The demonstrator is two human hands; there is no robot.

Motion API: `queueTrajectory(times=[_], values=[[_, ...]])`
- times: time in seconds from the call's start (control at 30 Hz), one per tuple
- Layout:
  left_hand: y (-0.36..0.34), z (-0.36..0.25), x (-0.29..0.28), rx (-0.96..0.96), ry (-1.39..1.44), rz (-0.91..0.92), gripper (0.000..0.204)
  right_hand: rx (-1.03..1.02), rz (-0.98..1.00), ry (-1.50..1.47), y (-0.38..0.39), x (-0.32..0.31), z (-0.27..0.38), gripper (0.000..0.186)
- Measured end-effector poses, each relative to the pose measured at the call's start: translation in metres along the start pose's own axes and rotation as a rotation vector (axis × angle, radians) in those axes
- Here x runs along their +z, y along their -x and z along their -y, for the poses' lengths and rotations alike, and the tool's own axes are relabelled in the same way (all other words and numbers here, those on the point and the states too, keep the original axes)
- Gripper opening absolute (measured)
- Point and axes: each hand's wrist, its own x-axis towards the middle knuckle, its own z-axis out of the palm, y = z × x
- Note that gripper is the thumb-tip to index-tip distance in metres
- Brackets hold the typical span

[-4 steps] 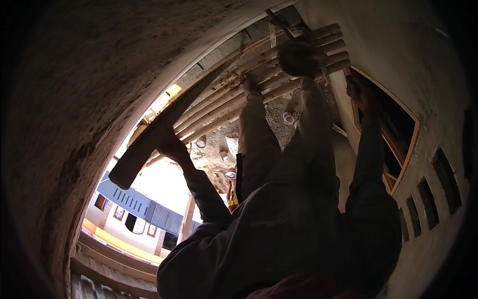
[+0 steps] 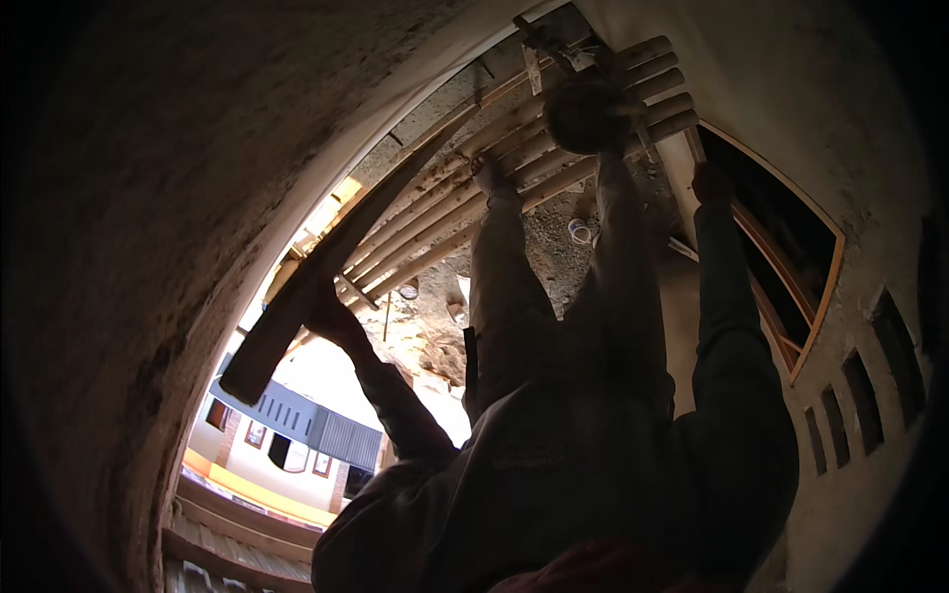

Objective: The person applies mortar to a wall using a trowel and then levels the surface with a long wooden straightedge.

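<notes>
View downward along the person's own dark-clothed body, inside a rough plastered wall [image 2: 129, 247] that curves up the left side.

At left, a long wooden plank [image 2: 395, 203] lies on a slant. Its long axis runs from a blunt lower-left end, over open daylight and a distant building [image 2: 297, 420], up and right to a far end pointing at the bamboo poles [image 2: 652, 74]. The left hand [image 2: 331, 318] has its grip clamped round the plank near the lower-left end, so almost all of its length stretches up and right from the grip.

In the centre, both legs reach down to feet standing on the bamboo poles, which lie side by side on nearly the same slant as the plank.

At right, the right hand [image 2: 712, 183] is well apart from the plank, near a wooden window frame [image 2: 791, 212]. I cannot tell whether its grip is apart or together.
</notes>
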Motion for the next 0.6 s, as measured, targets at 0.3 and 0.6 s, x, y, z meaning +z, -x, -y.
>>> queueTrajectory(times=[0.3,0.6], values=[[-0.001,-0.019,-0.032,-0.162,-0.081,-0.029,0.041,-0.098,-0.383,-0.105,-0.116,0.066,0.147,0.043],[-0.042,-0.038,0.004,-0.189,-0.233,-0.103,0.035,-0.144,-0.287,-0.071,-0.191,0.127,0.196,0.047]])
